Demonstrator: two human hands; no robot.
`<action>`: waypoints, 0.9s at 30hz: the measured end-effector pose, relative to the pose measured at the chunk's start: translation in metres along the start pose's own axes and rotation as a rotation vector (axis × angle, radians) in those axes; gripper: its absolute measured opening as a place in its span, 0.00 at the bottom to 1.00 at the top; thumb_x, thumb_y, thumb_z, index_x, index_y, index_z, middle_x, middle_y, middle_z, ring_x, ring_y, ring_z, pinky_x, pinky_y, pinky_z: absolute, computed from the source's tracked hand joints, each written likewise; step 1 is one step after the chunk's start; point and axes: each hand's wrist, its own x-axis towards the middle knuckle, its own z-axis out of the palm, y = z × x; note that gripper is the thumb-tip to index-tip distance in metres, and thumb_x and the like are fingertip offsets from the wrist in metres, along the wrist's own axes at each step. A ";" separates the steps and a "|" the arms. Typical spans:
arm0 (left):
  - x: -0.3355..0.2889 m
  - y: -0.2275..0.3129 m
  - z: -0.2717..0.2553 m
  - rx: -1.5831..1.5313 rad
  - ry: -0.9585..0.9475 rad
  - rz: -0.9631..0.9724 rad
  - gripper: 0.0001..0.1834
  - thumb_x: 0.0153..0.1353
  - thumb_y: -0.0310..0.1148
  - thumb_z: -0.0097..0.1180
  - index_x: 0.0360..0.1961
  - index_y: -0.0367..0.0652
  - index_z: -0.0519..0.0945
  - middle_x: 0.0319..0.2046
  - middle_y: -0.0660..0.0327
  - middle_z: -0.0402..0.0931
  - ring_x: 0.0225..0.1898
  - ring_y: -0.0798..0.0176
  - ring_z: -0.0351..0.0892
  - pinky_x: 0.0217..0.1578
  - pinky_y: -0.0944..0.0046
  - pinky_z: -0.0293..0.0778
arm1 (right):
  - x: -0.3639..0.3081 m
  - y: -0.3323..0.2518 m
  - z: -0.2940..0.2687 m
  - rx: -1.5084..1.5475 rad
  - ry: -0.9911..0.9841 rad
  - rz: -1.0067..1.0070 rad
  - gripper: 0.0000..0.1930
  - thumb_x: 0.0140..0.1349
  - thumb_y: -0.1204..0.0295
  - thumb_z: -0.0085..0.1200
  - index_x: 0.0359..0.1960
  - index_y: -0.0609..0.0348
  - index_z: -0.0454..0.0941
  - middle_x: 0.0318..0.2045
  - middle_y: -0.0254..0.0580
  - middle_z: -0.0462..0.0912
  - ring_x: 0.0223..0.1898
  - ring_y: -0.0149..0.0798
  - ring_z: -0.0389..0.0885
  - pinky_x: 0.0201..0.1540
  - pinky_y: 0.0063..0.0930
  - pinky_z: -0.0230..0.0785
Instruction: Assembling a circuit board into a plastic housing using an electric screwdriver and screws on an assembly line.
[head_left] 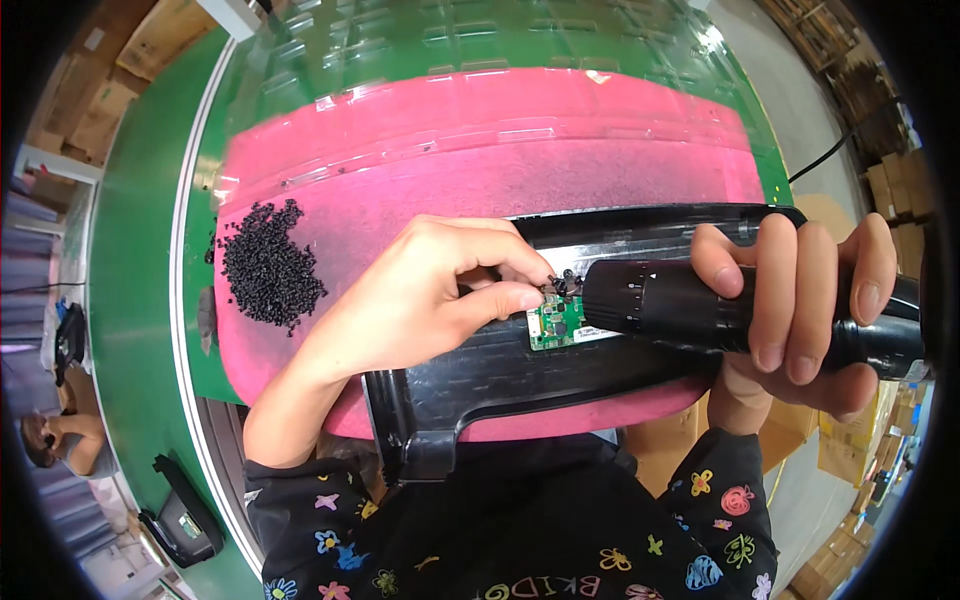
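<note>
My right hand (800,300) is wrapped round a thick black electric screwdriver (690,305), which lies nearly level with its front end pointing left. That end hangs over a small green circuit board (556,322) with a white connector on its left edge. Thumb and forefinger of my left hand (430,290) are pinched together beside the board, with a few small black screws (566,284) at their tips. The board sits in a long black plastic housing (630,380) with a silvery plate inside. The screwdriver hides its own tip and part of the board.
A heap of small black screws (268,265) lies at the left of the pink mat (400,180). A clear plastic tray (480,60) spans the far side. Another black housing (185,515) rests on the green surface at lower left. A person's arm (85,435) shows at far left.
</note>
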 end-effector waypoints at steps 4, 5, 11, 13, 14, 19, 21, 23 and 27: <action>0.000 -0.004 0.002 0.154 0.032 -0.009 0.05 0.56 0.17 0.62 0.34 0.32 0.82 0.30 0.58 0.80 0.31 0.68 0.80 0.33 0.70 0.77 | 0.000 -0.016 0.002 -0.106 0.187 -0.084 0.19 0.56 0.65 0.65 0.40 0.48 0.64 0.21 0.22 0.73 0.25 0.23 0.71 0.45 0.29 0.60; 0.000 -0.003 0.004 0.118 0.050 -0.008 0.04 0.55 0.18 0.62 0.33 0.33 0.81 0.29 0.59 0.79 0.30 0.68 0.80 0.32 0.69 0.76 | -0.001 -0.018 0.001 -0.195 0.250 -0.113 0.18 0.57 0.64 0.63 0.39 0.51 0.64 0.20 0.24 0.72 0.23 0.24 0.70 0.39 0.25 0.63; -0.001 0.001 0.005 0.207 0.055 0.056 0.05 0.53 0.19 0.63 0.32 0.34 0.82 0.28 0.58 0.81 0.30 0.64 0.81 0.33 0.66 0.76 | 0.002 -0.021 -0.014 -0.519 0.249 0.113 0.18 0.63 0.59 0.56 0.44 0.56 0.65 0.20 0.28 0.71 0.17 0.24 0.66 0.27 0.22 0.66; -0.003 0.001 0.006 0.257 0.066 0.077 0.06 0.51 0.17 0.64 0.32 0.35 0.84 0.29 0.57 0.82 0.32 0.60 0.83 0.34 0.66 0.77 | 0.002 -0.014 -0.006 -0.681 0.292 0.129 0.19 0.63 0.58 0.56 0.44 0.57 0.65 0.19 0.27 0.70 0.15 0.24 0.64 0.24 0.22 0.65; -0.001 -0.001 0.005 0.253 0.062 0.079 0.06 0.51 0.17 0.64 0.32 0.35 0.84 0.29 0.57 0.82 0.32 0.60 0.83 0.34 0.66 0.77 | 0.001 -0.014 -0.007 -0.685 0.296 0.130 0.19 0.63 0.58 0.56 0.44 0.57 0.65 0.19 0.27 0.70 0.15 0.24 0.64 0.24 0.22 0.65; -0.003 -0.005 0.005 0.298 0.012 0.102 0.11 0.51 0.17 0.62 0.37 0.36 0.84 0.30 0.55 0.79 0.31 0.53 0.81 0.32 0.59 0.76 | 0.001 -0.015 -0.009 -0.699 0.263 0.169 0.19 0.63 0.58 0.56 0.44 0.57 0.65 0.19 0.28 0.69 0.15 0.24 0.64 0.24 0.23 0.65; -0.005 -0.006 0.007 0.333 0.000 0.096 0.13 0.49 0.15 0.61 0.38 0.37 0.85 0.29 0.56 0.79 0.31 0.56 0.81 0.32 0.60 0.76 | 0.000 -0.016 -0.010 -0.694 0.259 0.197 0.19 0.64 0.58 0.56 0.44 0.58 0.65 0.19 0.28 0.69 0.15 0.24 0.65 0.24 0.23 0.65; -0.007 -0.007 0.008 0.371 -0.007 0.088 0.16 0.48 0.13 0.61 0.38 0.38 0.86 0.28 0.57 0.78 0.31 0.60 0.80 0.33 0.62 0.76 | 0.000 -0.016 -0.010 -0.684 0.253 0.225 0.19 0.64 0.57 0.55 0.44 0.58 0.64 0.19 0.29 0.69 0.15 0.24 0.65 0.24 0.23 0.65; -0.005 -0.007 0.010 0.476 -0.035 0.130 0.18 0.46 0.14 0.61 0.39 0.41 0.87 0.27 0.59 0.77 0.30 0.59 0.78 0.31 0.61 0.74 | 0.000 -0.015 -0.011 -0.679 0.245 0.221 0.18 0.64 0.58 0.55 0.43 0.58 0.65 0.19 0.29 0.69 0.15 0.24 0.65 0.23 0.23 0.64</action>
